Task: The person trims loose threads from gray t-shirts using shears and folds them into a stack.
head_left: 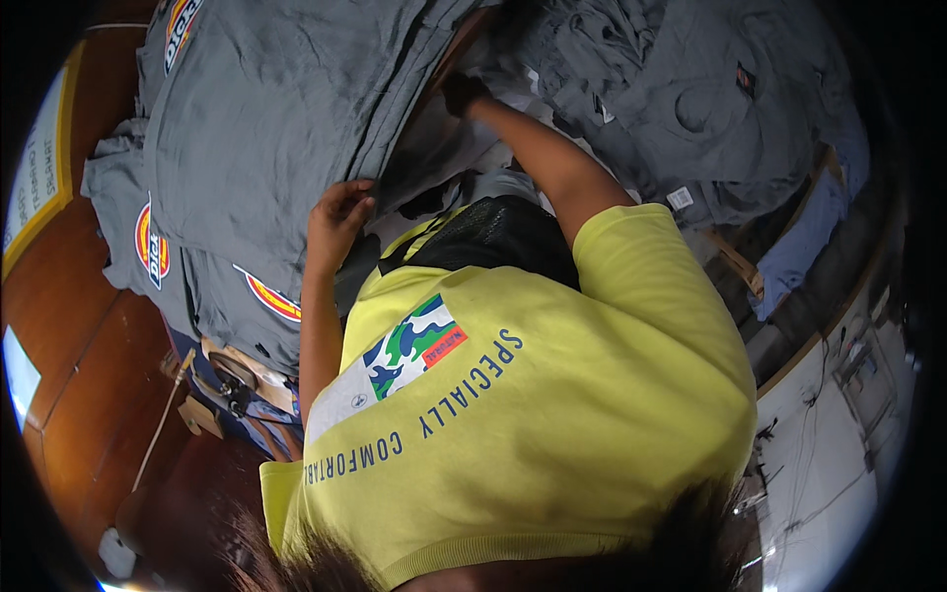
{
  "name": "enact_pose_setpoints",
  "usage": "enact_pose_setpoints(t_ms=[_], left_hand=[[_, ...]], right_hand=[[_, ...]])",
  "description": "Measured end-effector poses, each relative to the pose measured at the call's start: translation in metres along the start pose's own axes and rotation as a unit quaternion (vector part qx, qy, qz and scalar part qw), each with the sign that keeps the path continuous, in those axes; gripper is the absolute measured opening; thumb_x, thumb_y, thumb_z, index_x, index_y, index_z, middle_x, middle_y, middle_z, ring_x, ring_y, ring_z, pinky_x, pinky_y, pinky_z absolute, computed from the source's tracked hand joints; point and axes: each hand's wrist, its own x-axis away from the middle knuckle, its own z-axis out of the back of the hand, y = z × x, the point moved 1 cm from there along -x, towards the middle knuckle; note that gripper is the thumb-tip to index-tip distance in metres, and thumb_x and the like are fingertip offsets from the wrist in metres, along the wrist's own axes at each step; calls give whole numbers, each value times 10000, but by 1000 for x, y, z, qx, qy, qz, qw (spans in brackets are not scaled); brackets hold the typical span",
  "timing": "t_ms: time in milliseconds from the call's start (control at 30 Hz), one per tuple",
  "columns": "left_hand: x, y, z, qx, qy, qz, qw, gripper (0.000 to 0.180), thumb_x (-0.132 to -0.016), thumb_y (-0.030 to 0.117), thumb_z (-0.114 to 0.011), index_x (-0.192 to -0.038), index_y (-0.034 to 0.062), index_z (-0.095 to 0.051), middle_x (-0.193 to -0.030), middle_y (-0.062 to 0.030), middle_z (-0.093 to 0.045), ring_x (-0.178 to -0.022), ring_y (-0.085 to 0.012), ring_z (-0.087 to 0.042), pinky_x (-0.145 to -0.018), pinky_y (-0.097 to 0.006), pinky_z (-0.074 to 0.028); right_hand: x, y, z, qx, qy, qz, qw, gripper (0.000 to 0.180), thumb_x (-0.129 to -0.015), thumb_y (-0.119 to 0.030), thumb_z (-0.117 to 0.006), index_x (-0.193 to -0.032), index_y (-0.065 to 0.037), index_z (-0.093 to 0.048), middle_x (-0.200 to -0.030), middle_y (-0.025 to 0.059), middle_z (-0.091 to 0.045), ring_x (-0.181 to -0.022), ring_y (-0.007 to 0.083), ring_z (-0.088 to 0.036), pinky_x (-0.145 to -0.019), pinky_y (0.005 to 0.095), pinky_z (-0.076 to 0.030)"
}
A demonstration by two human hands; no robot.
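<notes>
My left hand (340, 212) pinches the near edge of a big stack of grey garments (266, 118) with round orange and yellow patches, its fingers curled on the cloth. My right arm stretches further forward. My right hand (462, 94) is pushed in at the stack's right edge, between it and a loose pile of grey garments (671, 99). Its fingers are hidden in the dark fold, so I cannot make out its grip. My yellow shirt (552, 414) fills the lower middle of the view.
More grey garments with patches (158, 247) hang off the stack at left over a brown wooden surface (89, 326). A blue garment (804, 237) lies at right. A metal fitting with wooden pieces (232, 380) sits below the stack. A white surface with cables (838, 434) is at lower right.
</notes>
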Motion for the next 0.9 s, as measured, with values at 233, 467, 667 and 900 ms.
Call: enact_pose_setpoints(t_ms=[233,467,667,900], left_hand=[[7,11,-2,-185,62,-138,971,238,-754,90,-633,-978,43,-567,-730,-74,-558,-665,-196,-558,-609,-296,-449],[16,-17,15,-210,228,-146,940,177,-759,197,-638,-863,72,-568,-750,-89,-547,-682,-263,-544,-610,-355,-431],[6,-15,36,-101,194,-98,971,133,-770,171,-622,-806,50,-581,-766,-103,-552,-673,-247,-539,-621,-329,-424],[20,-2,55,-42,191,-173,965,104,-730,122,-625,-763,33,-583,-747,-108,-557,-703,-261,-549,-624,-330,-428]], right_hand=[[69,-23,-17,-73,-196,-4,978,457,-768,-132,-504,-1221,-101,-448,-1257,127,-445,-1112,287,-456,-863,373,-406],[113,-49,132,-468,-145,57,870,267,-783,-203,-617,-972,-15,-602,-858,59,-636,-788,127,-580,-693,260,-449],[133,-82,191,-498,-171,106,844,209,-810,-176,-605,-934,-9,-616,-822,26,-630,-737,88,-571,-670,230,-450],[122,-176,231,-220,158,241,932,393,-723,-97,-598,-1109,-108,-528,-1222,87,-443,-1092,283,-448,-900,346,-374]])
